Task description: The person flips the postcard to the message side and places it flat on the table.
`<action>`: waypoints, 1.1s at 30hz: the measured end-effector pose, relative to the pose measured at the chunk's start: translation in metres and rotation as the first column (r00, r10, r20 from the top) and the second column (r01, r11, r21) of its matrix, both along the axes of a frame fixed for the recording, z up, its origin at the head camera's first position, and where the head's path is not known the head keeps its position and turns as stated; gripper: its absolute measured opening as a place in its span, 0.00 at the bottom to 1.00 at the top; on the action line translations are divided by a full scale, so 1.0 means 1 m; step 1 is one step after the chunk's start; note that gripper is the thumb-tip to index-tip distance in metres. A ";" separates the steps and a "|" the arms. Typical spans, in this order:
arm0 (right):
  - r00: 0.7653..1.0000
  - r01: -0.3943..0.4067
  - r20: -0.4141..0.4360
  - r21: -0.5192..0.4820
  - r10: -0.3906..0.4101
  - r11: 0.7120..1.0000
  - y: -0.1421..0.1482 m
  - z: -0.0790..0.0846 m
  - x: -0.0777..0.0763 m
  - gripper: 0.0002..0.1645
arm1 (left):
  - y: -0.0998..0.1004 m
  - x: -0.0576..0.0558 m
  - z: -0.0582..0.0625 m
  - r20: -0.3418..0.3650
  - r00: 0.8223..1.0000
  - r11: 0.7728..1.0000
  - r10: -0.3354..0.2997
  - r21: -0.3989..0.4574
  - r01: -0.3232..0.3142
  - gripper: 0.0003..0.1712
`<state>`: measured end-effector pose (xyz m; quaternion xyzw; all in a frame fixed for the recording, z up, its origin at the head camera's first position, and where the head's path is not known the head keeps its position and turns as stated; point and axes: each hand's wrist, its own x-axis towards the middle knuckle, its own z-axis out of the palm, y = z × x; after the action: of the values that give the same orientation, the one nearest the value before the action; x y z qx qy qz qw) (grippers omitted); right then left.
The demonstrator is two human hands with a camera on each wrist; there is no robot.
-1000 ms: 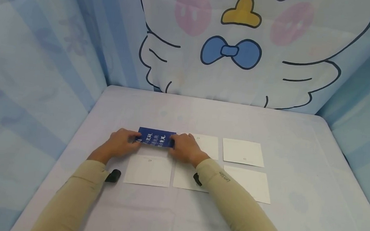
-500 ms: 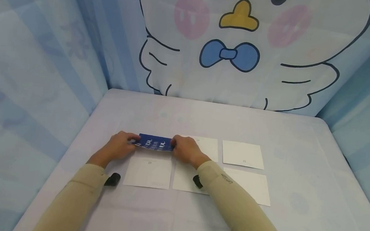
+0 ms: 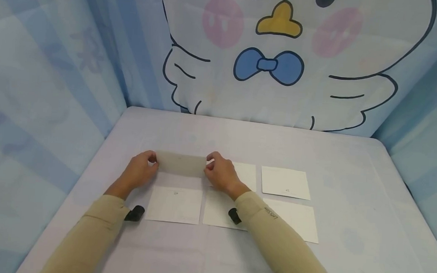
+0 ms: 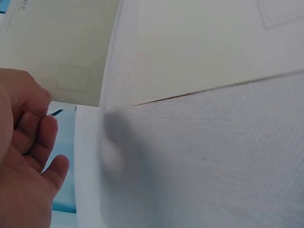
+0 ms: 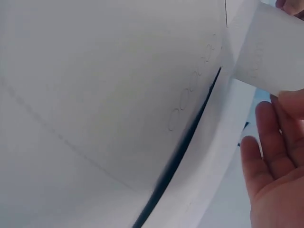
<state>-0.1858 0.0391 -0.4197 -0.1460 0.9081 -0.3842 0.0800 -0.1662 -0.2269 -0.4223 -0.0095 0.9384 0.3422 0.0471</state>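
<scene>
Both hands hold one card [image 3: 181, 164] by its short ends, just above the table [image 3: 240, 142], its pale blank side toward the head camera. My left hand [image 3: 151, 160] pinches the left end and my right hand [image 3: 211, 161] pinches the right end. In the left wrist view the card [image 4: 57, 47] is pinched at its lower edge by the left hand [image 4: 33, 107], whose other fingers are loosely curled. In the right wrist view the right hand [image 5: 285, 102] holds the card's [image 5: 270, 52] end.
Several white cards lie face down in two rows on the table: one [image 3: 174, 205] under the held card, others at the right [image 3: 285, 182] [image 3: 295, 224]. A curtain with a cartoon bird [image 3: 280, 52] backs the table, and blue curtains close both sides.
The card showed its blue printed face before. It has been turned over between the hands and lifted slightly, so its pale back now shows. The hands have hardly shifted.
</scene>
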 end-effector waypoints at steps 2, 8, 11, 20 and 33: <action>0.999 0.034 0.017 -0.058 -0.033 0.998 0.000 0.000 0.001 0.18 | 0.000 -0.001 0.001 0.004 1.000 0.999 0.030 0.036 -0.030 0.19; 0.993 0.116 -0.016 -0.184 -0.121 0.976 -0.001 0.000 0.003 0.17 | 0.000 -0.001 0.003 -0.030 0.996 0.973 0.086 0.217 -0.078 0.20; 0.988 0.137 -0.036 -0.210 -0.148 0.968 -0.002 -0.001 0.003 0.15 | 0.000 -0.001 0.002 -0.038 0.994 0.959 0.099 0.270 -0.085 0.20; 0.989 0.114 -0.079 -0.167 -0.128 0.979 -0.002 -0.002 0.001 0.20 | 0.004 -0.002 0.004 -0.009 0.992 0.971 0.122 0.206 -0.118 0.20; 0.997 0.078 0.006 -0.076 -0.078 0.994 -0.004 -0.003 0.006 0.25 | 0.006 -0.002 -0.003 -0.028 0.996 0.992 0.087 0.089 -0.084 0.25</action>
<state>-0.1798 0.0356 -0.4224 -0.1127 0.8977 -0.4217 0.0604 -0.1679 -0.2206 -0.4252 -0.0422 0.9219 0.3848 0.0179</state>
